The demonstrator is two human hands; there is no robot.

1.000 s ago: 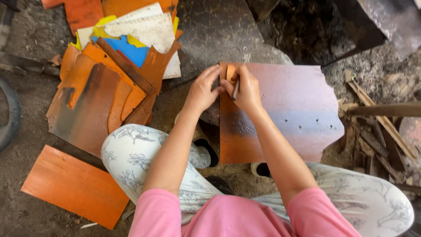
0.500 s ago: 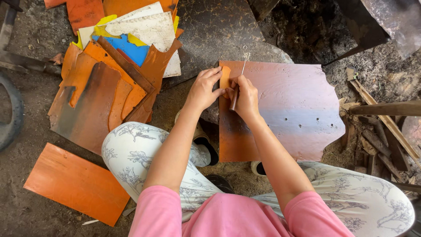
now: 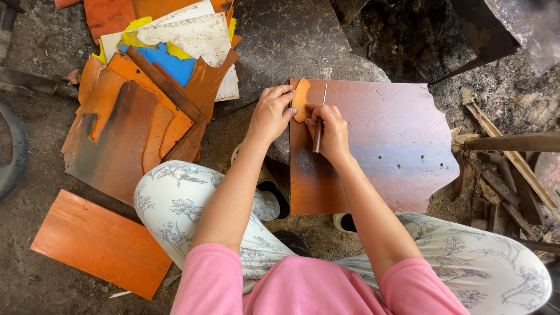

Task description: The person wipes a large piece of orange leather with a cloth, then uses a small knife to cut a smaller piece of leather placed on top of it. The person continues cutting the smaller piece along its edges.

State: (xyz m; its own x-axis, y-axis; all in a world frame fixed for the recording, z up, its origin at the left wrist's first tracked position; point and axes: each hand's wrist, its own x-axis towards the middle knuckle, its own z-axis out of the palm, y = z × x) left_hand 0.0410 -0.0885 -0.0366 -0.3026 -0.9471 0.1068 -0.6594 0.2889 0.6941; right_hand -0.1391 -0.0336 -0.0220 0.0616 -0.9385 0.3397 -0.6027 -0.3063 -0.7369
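A large reddish-brown leather sheet (image 3: 385, 146) lies on a dark stone slab (image 3: 291, 46) in front of me. A small orange leather pattern piece (image 3: 301, 99) rests on the sheet's upper left corner. My left hand (image 3: 269, 114) presses its fingertips on that piece. My right hand (image 3: 331, 131) grips a thin awl-like tool with a wooden handle (image 3: 318, 131), its metal tip pointing up along the piece's right edge.
A heap of orange, brown, blue, yellow and white leather scraps (image 3: 151, 87) lies at the left. A flat orange sheet (image 3: 99, 242) sits on the dirt floor at lower left. Wooden sticks (image 3: 507, 151) lie at the right. My knees in patterned trousers (image 3: 175, 204) frame the work.
My right hand has shifted slightly down and the tool's tip now stands beside the pattern piece's right edge. My left hand stays pressed on the piece.
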